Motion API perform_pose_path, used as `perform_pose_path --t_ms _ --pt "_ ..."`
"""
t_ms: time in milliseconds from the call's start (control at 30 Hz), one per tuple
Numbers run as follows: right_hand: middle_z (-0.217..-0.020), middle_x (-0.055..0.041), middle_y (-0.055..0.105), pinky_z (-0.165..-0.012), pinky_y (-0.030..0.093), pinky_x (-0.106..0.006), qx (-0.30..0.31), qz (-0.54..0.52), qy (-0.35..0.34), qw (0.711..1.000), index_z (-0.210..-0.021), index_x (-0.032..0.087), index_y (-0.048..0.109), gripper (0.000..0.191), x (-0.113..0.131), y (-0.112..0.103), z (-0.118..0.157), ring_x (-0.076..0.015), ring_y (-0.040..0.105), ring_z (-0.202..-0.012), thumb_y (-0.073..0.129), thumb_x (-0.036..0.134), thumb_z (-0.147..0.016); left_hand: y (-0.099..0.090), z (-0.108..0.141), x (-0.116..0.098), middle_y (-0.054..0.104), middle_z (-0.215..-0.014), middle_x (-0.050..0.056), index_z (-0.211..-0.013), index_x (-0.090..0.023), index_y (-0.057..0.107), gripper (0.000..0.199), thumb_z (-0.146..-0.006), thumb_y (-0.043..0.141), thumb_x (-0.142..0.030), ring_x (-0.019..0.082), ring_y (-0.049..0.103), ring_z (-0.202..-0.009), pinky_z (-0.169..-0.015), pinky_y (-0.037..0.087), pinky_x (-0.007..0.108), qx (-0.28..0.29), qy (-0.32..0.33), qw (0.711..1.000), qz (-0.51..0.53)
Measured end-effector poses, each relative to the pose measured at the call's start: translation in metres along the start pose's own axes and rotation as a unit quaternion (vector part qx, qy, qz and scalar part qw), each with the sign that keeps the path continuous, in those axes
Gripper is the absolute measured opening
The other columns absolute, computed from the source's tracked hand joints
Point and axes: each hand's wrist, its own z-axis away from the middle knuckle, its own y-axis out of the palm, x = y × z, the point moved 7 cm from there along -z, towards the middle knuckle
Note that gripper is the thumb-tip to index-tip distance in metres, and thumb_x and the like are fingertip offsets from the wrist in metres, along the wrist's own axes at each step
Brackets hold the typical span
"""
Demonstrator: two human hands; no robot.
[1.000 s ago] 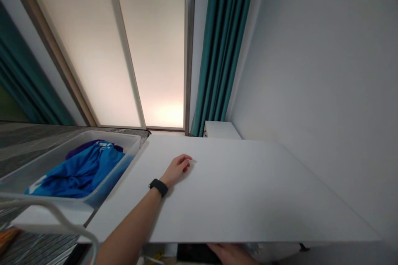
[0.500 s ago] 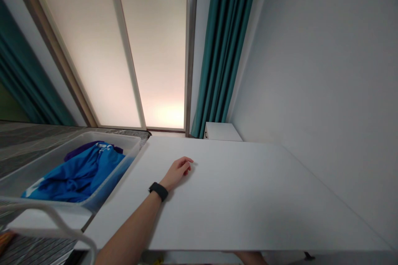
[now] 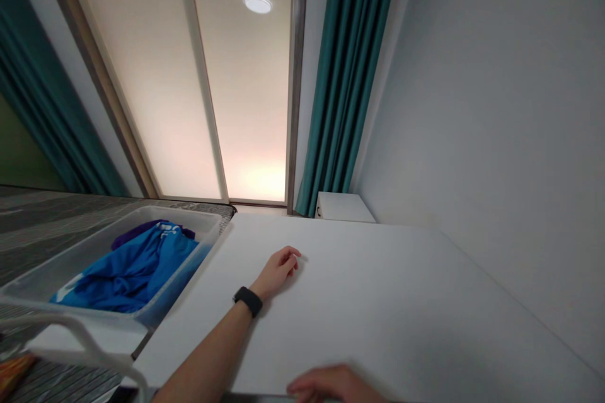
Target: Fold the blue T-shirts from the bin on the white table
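My left hand (image 3: 278, 271) rests on the white tabletop (image 3: 368, 289) with its fingers loosely bent and nothing between them. A black watch (image 3: 248, 301) sits on that wrist. Down at the near edge of the table, my right hand (image 3: 338, 383) points leftward, its fingers a little apart and holding nothing visible. Part of the right hand is cut off by the bottom of the view.
Left of the table stands a translucent plastic bin (image 3: 208, 221) with blue clothing (image 3: 137, 271) and a purple garment (image 3: 137, 233) inside. A pale curved bar (image 3: 85, 334) crosses the lower left. Behind are a small white cabinet (image 3: 345, 206) and teal curtain (image 3: 347, 75).
My right hand has risen from below the table's near edge into view above it. My left hand stays in place on the tabletop. The whole view has shifted slightly.
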Motion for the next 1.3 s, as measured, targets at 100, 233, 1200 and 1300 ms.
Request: perform_pose_path --t_ms 100,233,1200,1300 --pt "-0.090 -0.0049 0.071 -0.080 0.050 -0.031 -0.186 0.041 -0.060 0.980 -0.116 0.023 0.065 0.034 0.027 -0.068 -0.025 -0.0169 0.065 -0.084 0.045 0.039 -0.094 0.001 0.002 -0.004 0.053 -0.065 -0.005 -0.085 -0.020 0.048 0.017 -0.084 0.054 -0.036 0.010 0.046 -0.055 -0.055 0.037 0.022 -0.003 0.017 1.000 0.026" --pt "-0.085 -0.0043 0.068 -0.072 0.049 -0.030 -0.296 0.137 -0.075 0.942 -0.108 0.020 0.065 0.029 0.022 -0.137 -0.073 -0.0169 0.062 -0.078 0.043 0.029 -0.093 0.002 0.003 -0.006 0.048 -0.061 -0.007 -0.076 -0.021 0.042 0.014 -0.082 0.053 -0.028 0.010 0.044 -0.055 -0.055 0.036 0.022 0.009 0.029 1.000 0.007" --pt "-0.107 -0.0089 0.061 -0.091 0.043 -0.040 -0.288 0.411 -0.074 0.862 -0.108 0.021 0.062 0.028 -0.040 -0.142 -0.107 -0.0240 0.055 -0.103 0.045 0.018 -0.088 0.022 0.038 -0.040 0.067 -0.092 0.005 -0.094 -0.020 0.059 0.012 -0.088 0.051 -0.027 0.021 0.063 -0.086 -0.075 0.045 0.034 0.107 0.129 0.769 -0.617" --pt "-0.106 -0.0094 0.062 -0.090 0.044 -0.041 -0.291 0.423 -0.079 0.854 -0.109 0.021 0.063 0.028 -0.043 -0.141 -0.108 -0.0244 0.056 -0.102 0.045 0.019 -0.087 0.004 0.048 -0.044 0.067 -0.090 0.005 -0.095 -0.021 0.059 0.011 -0.088 0.052 -0.026 0.021 0.062 -0.085 -0.074 0.044 0.034 0.115 0.121 0.770 -0.615"
